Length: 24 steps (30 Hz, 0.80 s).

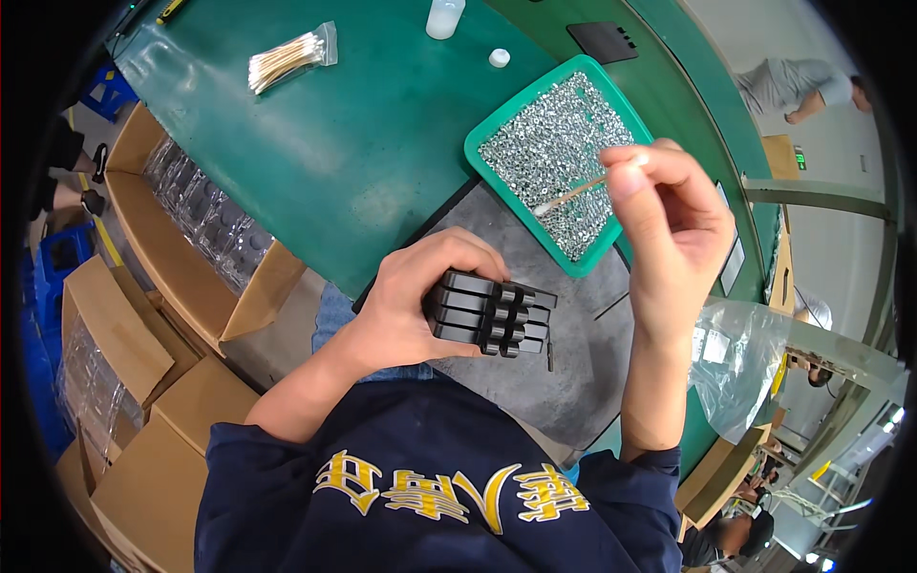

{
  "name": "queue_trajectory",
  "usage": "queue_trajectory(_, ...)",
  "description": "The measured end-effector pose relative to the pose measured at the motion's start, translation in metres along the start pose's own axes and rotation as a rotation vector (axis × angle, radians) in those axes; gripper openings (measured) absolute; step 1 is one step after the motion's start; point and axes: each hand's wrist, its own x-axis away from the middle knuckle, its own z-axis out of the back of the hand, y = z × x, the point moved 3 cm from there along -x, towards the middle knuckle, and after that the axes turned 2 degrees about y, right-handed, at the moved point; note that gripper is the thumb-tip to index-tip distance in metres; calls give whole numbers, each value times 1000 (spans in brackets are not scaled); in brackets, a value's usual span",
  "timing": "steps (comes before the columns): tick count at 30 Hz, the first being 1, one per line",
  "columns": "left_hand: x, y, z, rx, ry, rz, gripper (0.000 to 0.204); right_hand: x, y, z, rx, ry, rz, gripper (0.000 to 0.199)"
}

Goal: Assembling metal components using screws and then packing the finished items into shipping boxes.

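Note:
My left hand (406, 301) grips a stack of several flat black plastic parts (463, 310), their knobbed hinge ends pointing right. Between thumb and fingers of my right hand (673, 210) is a cotton swab (576, 196), its white tip angled down and left. That swab is above a green tray (485, 164) full of small shiny metal pieces (554, 124). The black parts are held over a dark grey mat (592, 353), apart from the swab. A thin dark pin-like piece (550, 358) shows beside the stack's right end.
On the green table (315, 153) lie a bag of cotton swabs (291, 59), a translucent bottle (445, 19), a white cap (499, 58) and a flat black part (602, 42). Cardboard boxes (181, 258) with plastic-wrapped contents stand at left. A clear plastic bag (735, 363) hangs at right. Other people are farther off.

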Motion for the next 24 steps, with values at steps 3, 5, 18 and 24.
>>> queue_trajectory(3, 0, -2, 1, 7, 2, 11, 54, -9, 0, 7, -55, 54, -22, 10)
queue_trajectory(5, -1, -2, 1, -6, -2, -1, 54, -18, 4, 10, -57, 83, -34, 11)
queue_trajectory(18, -1, 2, 2, -57, -35, 33, 53, -110, 30, -34, 156, 3, -121, 19)
queue_trajectory(24, -1, -1, 2, -31, -18, 3, 53, -159, 90, -53, 358, -69, -236, 25)
